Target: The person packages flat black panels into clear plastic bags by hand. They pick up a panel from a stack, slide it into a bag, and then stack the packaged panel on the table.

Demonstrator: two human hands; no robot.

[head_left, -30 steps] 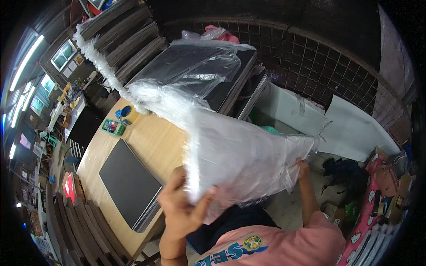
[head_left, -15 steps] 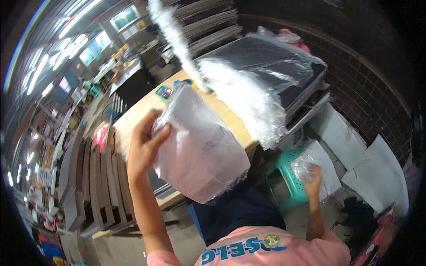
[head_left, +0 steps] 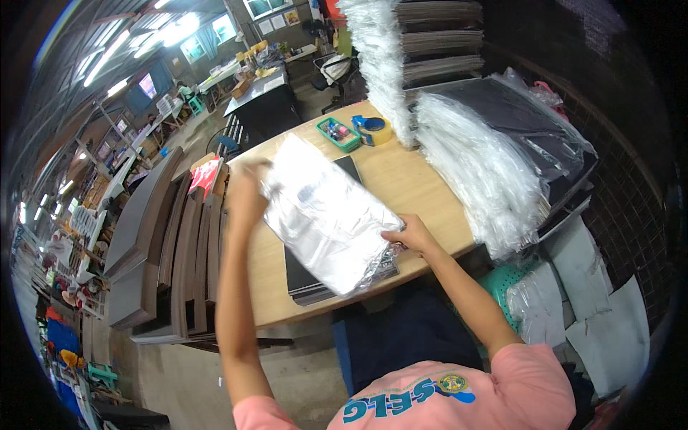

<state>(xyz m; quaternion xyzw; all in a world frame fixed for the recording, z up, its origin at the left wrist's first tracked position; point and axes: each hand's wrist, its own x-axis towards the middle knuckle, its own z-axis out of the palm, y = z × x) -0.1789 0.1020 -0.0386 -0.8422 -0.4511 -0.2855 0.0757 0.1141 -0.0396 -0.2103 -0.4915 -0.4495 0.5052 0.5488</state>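
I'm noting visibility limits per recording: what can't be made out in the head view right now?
All in the head view:
Left hand: motion blur hides its finger positions.
Right hand: the fingers under the plastic bundle are hidden by it.
Dark boards: the plastic bundle covers their middle.
Green tray: its contents are too small to identify.
Tall board stack: top cut off by the upper edge.
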